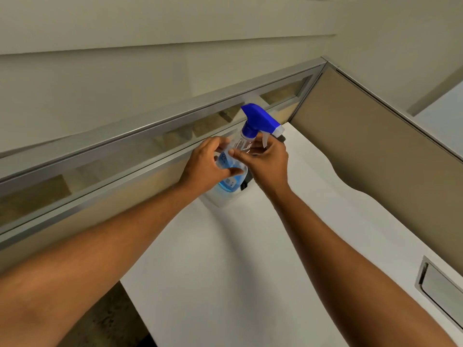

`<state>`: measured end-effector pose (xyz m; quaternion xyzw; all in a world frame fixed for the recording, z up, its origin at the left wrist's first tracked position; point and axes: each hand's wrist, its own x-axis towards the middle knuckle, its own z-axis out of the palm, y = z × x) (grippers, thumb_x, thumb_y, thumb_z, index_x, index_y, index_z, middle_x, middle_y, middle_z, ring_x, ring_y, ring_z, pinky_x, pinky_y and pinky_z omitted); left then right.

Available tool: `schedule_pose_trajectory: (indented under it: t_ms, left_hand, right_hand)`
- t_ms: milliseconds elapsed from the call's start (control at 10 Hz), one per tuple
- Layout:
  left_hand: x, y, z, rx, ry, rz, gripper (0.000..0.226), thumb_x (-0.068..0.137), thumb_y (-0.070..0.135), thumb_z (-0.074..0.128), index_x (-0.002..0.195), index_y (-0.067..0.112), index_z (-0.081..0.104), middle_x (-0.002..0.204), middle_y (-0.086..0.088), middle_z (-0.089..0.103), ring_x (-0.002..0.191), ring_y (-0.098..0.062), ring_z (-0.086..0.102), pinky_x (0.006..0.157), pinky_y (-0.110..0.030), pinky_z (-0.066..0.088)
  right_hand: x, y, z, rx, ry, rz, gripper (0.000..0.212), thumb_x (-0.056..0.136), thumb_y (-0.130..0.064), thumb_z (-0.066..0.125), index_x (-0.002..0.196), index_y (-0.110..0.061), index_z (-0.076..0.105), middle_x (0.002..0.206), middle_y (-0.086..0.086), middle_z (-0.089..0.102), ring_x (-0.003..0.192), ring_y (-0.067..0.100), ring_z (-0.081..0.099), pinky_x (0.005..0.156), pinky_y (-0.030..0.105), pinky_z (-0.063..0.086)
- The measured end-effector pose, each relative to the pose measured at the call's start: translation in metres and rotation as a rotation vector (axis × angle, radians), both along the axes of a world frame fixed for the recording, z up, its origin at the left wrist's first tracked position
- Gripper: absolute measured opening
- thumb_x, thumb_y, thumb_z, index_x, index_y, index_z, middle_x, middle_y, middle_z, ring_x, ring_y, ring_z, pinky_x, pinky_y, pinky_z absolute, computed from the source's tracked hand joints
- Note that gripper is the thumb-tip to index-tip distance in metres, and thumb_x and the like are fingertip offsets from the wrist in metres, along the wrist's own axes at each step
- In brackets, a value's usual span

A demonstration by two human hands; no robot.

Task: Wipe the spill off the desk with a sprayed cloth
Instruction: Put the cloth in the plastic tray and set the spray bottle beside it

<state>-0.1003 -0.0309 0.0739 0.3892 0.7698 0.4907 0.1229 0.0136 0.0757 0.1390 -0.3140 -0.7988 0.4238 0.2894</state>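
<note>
- Head-camera view, far left: a glass-and-metal partition (pixel 155 136) runs along the back edge of the white desk (pixel 225 271), whose near left corner drops off to the floor.
- Left hand (pixel 208 164) wraps the lower body of a clear spray bottle (pixel 233 169) holding blue liquid, fingers closed round it, at the back of the desk.
- Right hand (pixel 265 161) is closed on the bottle's shoulder just below the blue trigger head (pixel 260 120); no finger visibly rests on the trigger.
- Neither cloth nor spill can be made out; a dark object behind the bottle is mostly hidden.
- Risk, as judged: the nozzle points toward the fabric side panel (pixel 375 156), so a squeeze now would wet it.
- Centre and right of the desk lie open for wiping; a metal cable hatch (pixel 441 294) sits at the right edge.
</note>
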Motion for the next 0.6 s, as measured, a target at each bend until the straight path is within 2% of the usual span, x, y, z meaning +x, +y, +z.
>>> schedule_pose_trajectory:
  t_ms: [100, 200, 400, 500, 600]
  left_hand:
    - [-0.007, -0.001, -0.014, -0.069, -0.049, -0.035, 0.072, 0.077, 0.035, 0.097, 0.135, 0.013, 0.061, 0.136, -0.006, 0.071, 0.127, -0.021, 0.068, 0.104, -0.045, 0.064]
    - [-0.011, -0.002, -0.025, -0.113, -0.071, -0.036, 0.069, 0.077, 0.033, 0.097, 0.131, 0.012, 0.06, 0.133, -0.007, 0.071, 0.125, -0.023, 0.069, 0.102, -0.046, 0.065]
    - [-0.011, -0.003, -0.03, -0.156, -0.033, -0.043, 0.072, 0.079, 0.033, 0.096, 0.136, 0.01, 0.06, 0.137, -0.01, 0.069, 0.128, -0.026, 0.067, 0.104, -0.047, 0.063]
    - [-0.01, -0.004, -0.03, -0.184, 0.0, -0.038, 0.077, 0.08, 0.04, 0.094, 0.142, 0.01, 0.059, 0.141, -0.012, 0.068, 0.131, -0.028, 0.066, 0.106, -0.048, 0.062]
    - [-0.002, -0.008, -0.024, -0.199, 0.001, -0.039, 0.093, 0.08, 0.045, 0.092, 0.156, 0.011, 0.05, 0.153, -0.014, 0.059, 0.142, -0.031, 0.059, 0.111, -0.046, 0.057]
  right_hand:
    - [-0.002, -0.003, -0.017, -0.013, -0.047, -0.015, 0.055, 0.087, -0.024, 0.088, 0.131, -0.002, 0.064, 0.117, 0.012, 0.076, 0.106, 0.026, 0.073, 0.094, 0.037, 0.063]
    - [-0.005, -0.006, -0.03, -0.028, -0.082, -0.029, 0.057, 0.088, -0.026, 0.087, 0.133, -0.001, 0.064, 0.121, 0.014, 0.076, 0.109, 0.027, 0.074, 0.095, 0.037, 0.062]
    - [-0.009, -0.009, -0.043, -0.071, -0.092, -0.065, 0.059, 0.088, -0.028, 0.086, 0.137, -0.006, 0.061, 0.125, 0.012, 0.074, 0.107, 0.017, 0.069, 0.092, 0.028, 0.058]
    - [-0.012, -0.005, -0.044, -0.069, -0.119, -0.032, 0.06, 0.088, -0.029, 0.086, 0.137, -0.007, 0.06, 0.126, 0.01, 0.073, 0.107, 0.016, 0.067, 0.094, 0.032, 0.059]
    - [-0.004, -0.004, -0.04, -0.096, -0.158, 0.046, 0.064, 0.088, -0.032, 0.086, 0.142, -0.011, 0.057, 0.132, 0.007, 0.071, 0.117, 0.022, 0.067, 0.092, 0.022, 0.056]
